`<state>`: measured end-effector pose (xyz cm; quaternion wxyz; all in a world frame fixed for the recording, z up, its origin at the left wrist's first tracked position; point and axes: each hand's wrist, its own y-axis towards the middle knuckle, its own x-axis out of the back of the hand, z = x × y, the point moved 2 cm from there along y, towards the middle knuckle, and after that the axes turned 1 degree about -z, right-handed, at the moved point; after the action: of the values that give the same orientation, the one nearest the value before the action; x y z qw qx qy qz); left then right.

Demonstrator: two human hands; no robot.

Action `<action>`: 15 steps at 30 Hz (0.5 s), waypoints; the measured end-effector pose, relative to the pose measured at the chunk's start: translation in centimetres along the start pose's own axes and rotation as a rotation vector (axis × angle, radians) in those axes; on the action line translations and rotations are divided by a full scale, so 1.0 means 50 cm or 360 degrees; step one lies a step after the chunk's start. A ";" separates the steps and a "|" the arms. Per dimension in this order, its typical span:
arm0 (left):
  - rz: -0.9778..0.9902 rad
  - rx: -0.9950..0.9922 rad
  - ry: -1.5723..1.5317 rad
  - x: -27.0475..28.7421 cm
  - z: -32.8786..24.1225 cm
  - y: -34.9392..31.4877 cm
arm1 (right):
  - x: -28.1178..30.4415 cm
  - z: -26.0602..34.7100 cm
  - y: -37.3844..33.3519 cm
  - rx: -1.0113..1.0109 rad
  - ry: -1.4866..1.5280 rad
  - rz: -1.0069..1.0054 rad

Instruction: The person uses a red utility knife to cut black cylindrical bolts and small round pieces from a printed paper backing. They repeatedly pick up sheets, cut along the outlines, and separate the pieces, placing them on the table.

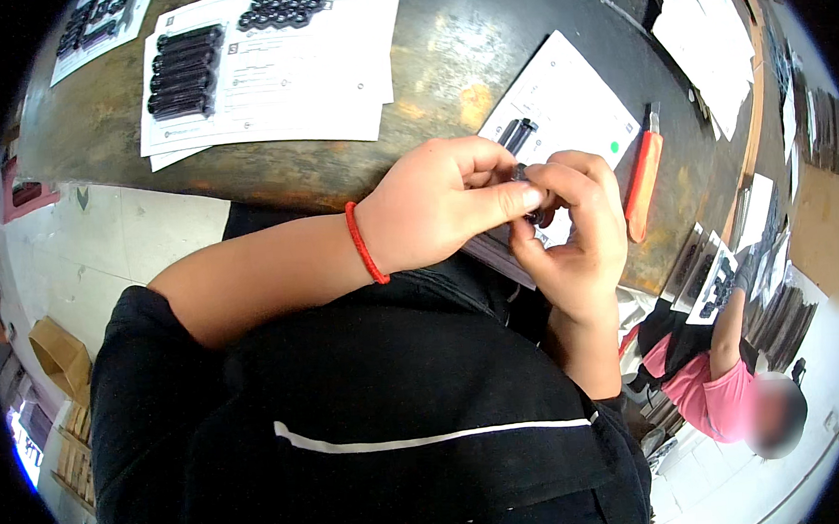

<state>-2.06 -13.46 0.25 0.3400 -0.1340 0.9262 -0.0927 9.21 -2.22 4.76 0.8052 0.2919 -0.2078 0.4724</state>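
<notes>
My left hand (426, 204), with a red cord bracelet at the wrist, and my right hand (580, 223) meet over the near edge of the table. Both pinch a small dark piece (534, 216) between thumbs and fingers. Most of that piece is hidden, so its kind does not show. Just beyond the fingertips, black rod-like parts (519, 135) lie on a white printed sheet (562, 80) with a green dot. Part of this sheet is covered by my hands.
Papers (314, 105) with black bolts (182, 75) and black nuts (281, 11) on them lie at the far left. A red-orange utility knife (643, 176) rests right of my hands. Further right, a person in pink (711, 398) reaches toward stacked sheets.
</notes>
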 end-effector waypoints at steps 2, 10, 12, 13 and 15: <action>-0.0020 0.0033 0.0013 0.016 -0.004 -0.009 | -0.012 -0.003 0.007 -0.0046 0.0133 -0.0036; -0.0336 0.0003 -0.0193 0.053 -0.023 -0.056 | -0.065 0.033 0.043 -0.0139 0.0060 -0.0085; -0.0392 0.0001 -0.0255 0.067 -0.031 -0.062 | -0.075 0.057 0.057 -0.0104 -0.0141 -0.0077; -0.0411 -0.0148 -0.0278 0.065 -0.034 -0.063 | -0.083 0.062 0.059 -0.0120 -0.0224 -0.0068; -0.0380 -0.0079 -0.0244 0.084 -0.043 -0.076 | -0.098 0.072 0.072 -0.0101 -0.0365 -0.0059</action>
<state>-5.83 -18.21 0.31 0.3929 -0.2584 0.8770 -0.0991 3.53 -6.38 5.45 0.7936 0.3222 -0.3080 0.4142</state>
